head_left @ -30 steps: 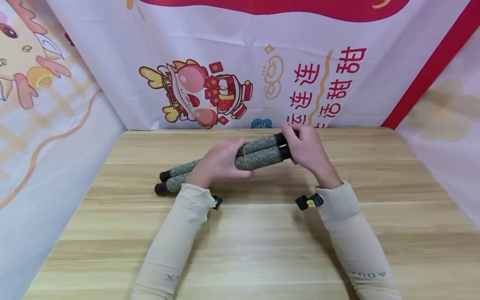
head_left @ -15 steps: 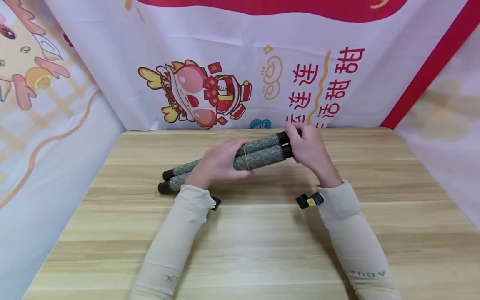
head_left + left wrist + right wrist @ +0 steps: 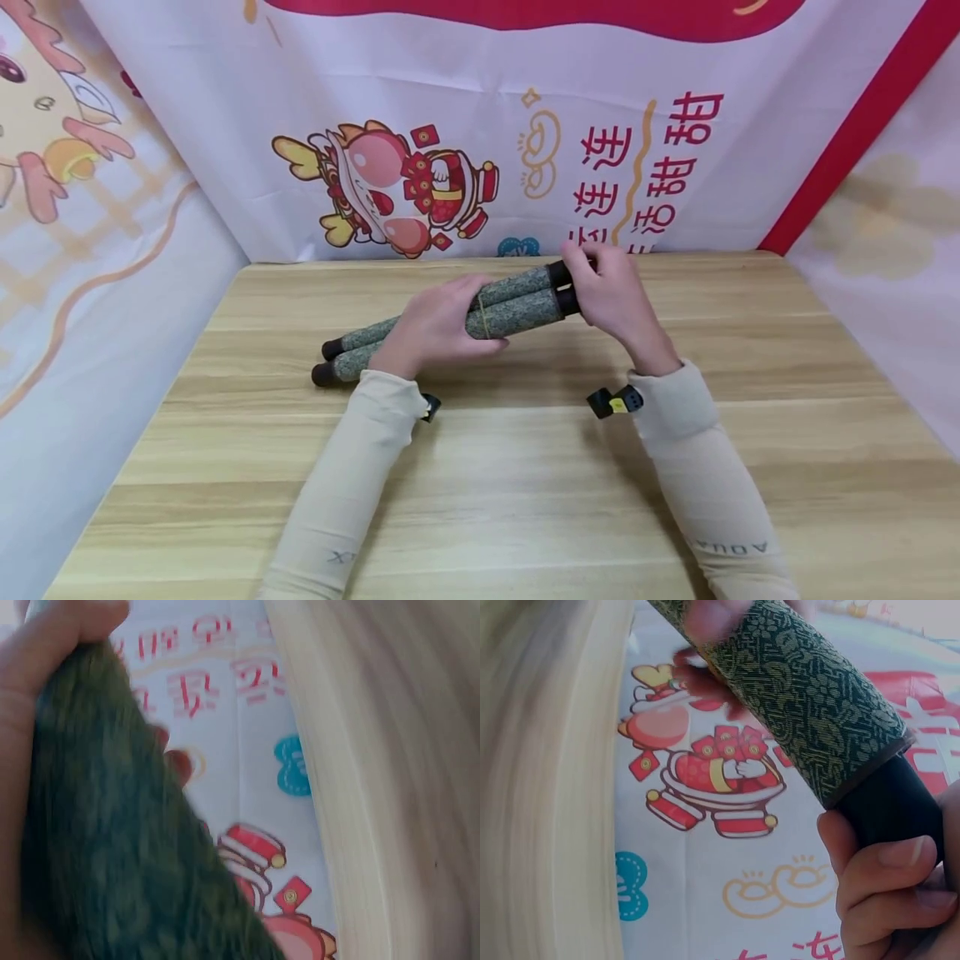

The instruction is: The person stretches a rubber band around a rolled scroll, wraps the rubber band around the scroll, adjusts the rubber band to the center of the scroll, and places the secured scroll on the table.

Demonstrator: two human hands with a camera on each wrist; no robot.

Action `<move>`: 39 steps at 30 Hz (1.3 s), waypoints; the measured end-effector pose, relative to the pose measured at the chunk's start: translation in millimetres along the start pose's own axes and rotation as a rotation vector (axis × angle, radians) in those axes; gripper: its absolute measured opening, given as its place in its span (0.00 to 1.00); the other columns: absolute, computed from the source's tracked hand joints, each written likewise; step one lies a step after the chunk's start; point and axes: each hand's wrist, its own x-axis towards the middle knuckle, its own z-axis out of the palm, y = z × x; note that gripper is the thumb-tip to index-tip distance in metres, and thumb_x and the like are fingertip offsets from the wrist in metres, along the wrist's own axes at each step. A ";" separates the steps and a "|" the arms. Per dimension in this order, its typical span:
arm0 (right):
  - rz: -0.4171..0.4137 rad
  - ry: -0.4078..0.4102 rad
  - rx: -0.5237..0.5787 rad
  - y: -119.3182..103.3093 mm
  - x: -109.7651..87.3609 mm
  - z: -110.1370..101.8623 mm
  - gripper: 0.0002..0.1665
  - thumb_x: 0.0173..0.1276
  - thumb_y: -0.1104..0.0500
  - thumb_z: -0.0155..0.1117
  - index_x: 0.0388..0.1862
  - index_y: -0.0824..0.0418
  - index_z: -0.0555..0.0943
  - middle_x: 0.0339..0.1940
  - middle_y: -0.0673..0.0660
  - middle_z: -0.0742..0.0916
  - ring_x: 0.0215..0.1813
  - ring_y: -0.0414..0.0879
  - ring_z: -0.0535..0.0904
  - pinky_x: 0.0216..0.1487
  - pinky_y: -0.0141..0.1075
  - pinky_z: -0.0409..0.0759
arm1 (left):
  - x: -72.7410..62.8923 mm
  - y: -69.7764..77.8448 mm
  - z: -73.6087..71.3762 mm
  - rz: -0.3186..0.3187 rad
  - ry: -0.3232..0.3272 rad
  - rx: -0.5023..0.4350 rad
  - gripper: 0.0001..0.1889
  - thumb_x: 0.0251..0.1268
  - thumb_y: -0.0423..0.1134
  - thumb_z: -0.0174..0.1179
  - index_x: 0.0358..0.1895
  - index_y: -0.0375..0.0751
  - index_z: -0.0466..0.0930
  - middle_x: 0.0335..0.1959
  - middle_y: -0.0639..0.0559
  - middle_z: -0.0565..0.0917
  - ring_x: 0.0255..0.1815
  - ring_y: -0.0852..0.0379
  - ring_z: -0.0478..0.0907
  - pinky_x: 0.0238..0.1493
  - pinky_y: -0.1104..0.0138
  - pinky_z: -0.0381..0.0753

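Two rolled scrolls [image 3: 525, 310] lie side by side, covered in green patterned brocade with black end knobs. A thin yellowish band [image 3: 483, 319] circles them near the middle. They slant over the table, the right ends nearer its back edge. My left hand [image 3: 435, 329] grips both rolls around the middle, the thumb along the near side. At the right ends, my right hand [image 3: 611, 287] curls its fingers round the black knobs. The right wrist view shows these fingers [image 3: 885, 892] wrapped about a knob [image 3: 896, 799]. In the left wrist view the brocade [image 3: 120, 817] is blurred.
A wood-grain table [image 3: 510, 500] lies under both forearms. Behind it hangs a white cloth backdrop [image 3: 247, 100] with red lettering and a cartoon figure. More printed cloth [image 3: 112, 317] closes off the left side, and a pale sheet [image 3: 892, 275] the right.
Both hands keep their hold on the scrolls in nearly the same place. The whole head view has shifted slightly.
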 end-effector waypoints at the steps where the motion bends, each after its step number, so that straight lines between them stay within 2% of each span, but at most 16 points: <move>1: 0.006 0.005 -0.004 1.1 0.1 -0.5 0.35 0.84 0.36 0.43 0.32 0.61 0.79 0.25 0.62 0.80 0.18 0.55 0.75 0.19 0.45 0.77 | -0.9 -2.0 -0.8 -0.007 -0.013 0.000 0.45 0.54 0.62 0.76 0.73 0.46 0.72 0.68 0.50 0.82 0.66 0.50 0.82 0.66 0.51 0.82; 5: 0.007 0.019 -0.036 2.1 -0.2 -1.5 0.35 0.85 0.37 0.43 0.34 0.62 0.80 0.29 0.62 0.81 0.25 0.54 0.76 0.23 0.43 0.78 | -2.4 -1.4 -0.6 -0.005 -0.016 0.035 0.46 0.54 0.62 0.75 0.74 0.44 0.72 0.68 0.48 0.83 0.65 0.49 0.83 0.64 0.50 0.83; 9: -0.022 -0.004 -0.034 -2.2 0.5 1.1 0.34 0.85 0.38 0.42 0.32 0.62 0.79 0.28 0.61 0.79 0.26 0.53 0.75 0.25 0.42 0.77 | 0.6 6.7 3.6 0.030 0.060 0.057 0.44 0.55 0.65 0.72 0.71 0.43 0.74 0.63 0.48 0.85 0.59 0.49 0.85 0.56 0.50 0.86; 11: -0.024 -0.018 -0.012 -3.7 0.8 1.3 0.34 0.85 0.37 0.42 0.32 0.61 0.79 0.25 0.60 0.79 0.22 0.53 0.75 0.22 0.43 0.77 | 2.4 8.1 4.6 0.042 0.077 0.040 0.43 0.57 0.65 0.72 0.71 0.43 0.74 0.63 0.48 0.85 0.59 0.49 0.84 0.56 0.50 0.86; 13: -0.020 -0.023 0.005 -3.0 1.4 0.3 0.34 0.85 0.37 0.42 0.32 0.61 0.79 0.23 0.60 0.79 0.20 0.53 0.74 0.21 0.43 0.77 | 2.8 5.9 3.8 0.041 0.062 0.016 0.42 0.57 0.63 0.72 0.71 0.44 0.73 0.64 0.48 0.84 0.60 0.49 0.84 0.59 0.50 0.85; 16: 0.011 -0.017 0.030 -0.2 1.0 -3.5 0.35 0.84 0.36 0.44 0.34 0.62 0.81 0.21 0.61 0.79 0.15 0.53 0.74 0.17 0.44 0.77 | 1.3 -1.6 -0.1 0.012 -0.005 -0.015 0.44 0.56 0.60 0.74 0.74 0.45 0.71 0.69 0.49 0.81 0.67 0.49 0.81 0.67 0.50 0.81; 19: 0.021 0.008 0.016 2.3 1.2 -6.3 0.34 0.85 0.36 0.44 0.36 0.62 0.82 0.25 0.62 0.80 0.18 0.53 0.75 0.18 0.44 0.78 | -0.2 -7.3 -2.9 -0.012 -0.052 -0.016 0.45 0.54 0.59 0.76 0.75 0.45 0.70 0.71 0.49 0.81 0.70 0.49 0.79 0.71 0.51 0.79; 22: 0.024 0.026 -0.013 2.1 1.0 -7.1 0.33 0.85 0.38 0.44 0.35 0.62 0.81 0.29 0.62 0.81 0.24 0.53 0.76 0.21 0.43 0.78 | 0.1 -5.7 -1.8 0.006 -0.042 0.012 0.46 0.55 0.60 0.74 0.75 0.43 0.70 0.71 0.47 0.80 0.70 0.48 0.79 0.71 0.50 0.79; 25: 0.012 0.029 -0.037 -0.3 0.3 -6.5 0.33 0.86 0.39 0.43 0.33 0.63 0.80 0.30 0.62 0.81 0.29 0.53 0.76 0.25 0.43 0.78 | 2.3 1.6 2.1 0.037 0.009 0.029 0.46 0.57 0.61 0.72 0.75 0.41 0.70 0.71 0.46 0.80 0.69 0.47 0.80 0.69 0.50 0.80; 28: -0.004 0.027 -0.032 -1.8 -0.8 -7.6 0.34 0.85 0.39 0.44 0.32 0.63 0.80 0.30 0.62 0.82 0.29 0.53 0.76 0.26 0.43 0.78 | 3.6 6.7 4.4 0.039 0.036 0.025 0.46 0.58 0.61 0.73 0.75 0.41 0.70 0.71 0.45 0.80 0.70 0.46 0.79 0.68 0.49 0.80; 32: 0.009 0.020 -0.006 0.5 0.0 -11.2 0.34 0.85 0.37 0.44 0.33 0.62 0.81 0.28 0.62 0.81 0.24 0.54 0.76 0.22 0.43 0.78 | 1.6 -0.6 0.2 0.004 -0.021 0.025 0.46 0.55 0.59 0.75 0.75 0.44 0.70 0.70 0.47 0.81 0.68 0.48 0.80 0.68 0.50 0.80; 37: 0.047 0.069 -0.044 3.5 1.5 -17.4 0.36 0.84 0.36 0.44 0.34 0.63 0.83 0.31 0.62 0.82 0.31 0.53 0.76 0.27 0.42 0.78 | -3.5 -15.0 -6.2 -0.069 -0.088 0.057 0.43 0.52 0.58 0.76 0.71 0.45 0.72 0.60 0.48 0.85 0.57 0.48 0.83 0.61 0.50 0.82; 39: 0.052 0.071 -0.055 2.8 1.6 -17.7 0.36 0.84 0.35 0.43 0.35 0.62 0.83 0.32 0.62 0.82 0.33 0.52 0.76 0.28 0.42 0.78 | -3.2 -15.5 -5.2 -0.062 -0.077 0.061 0.45 0.53 0.58 0.76 0.73 0.43 0.71 0.64 0.46 0.83 0.61 0.46 0.82 0.65 0.49 0.81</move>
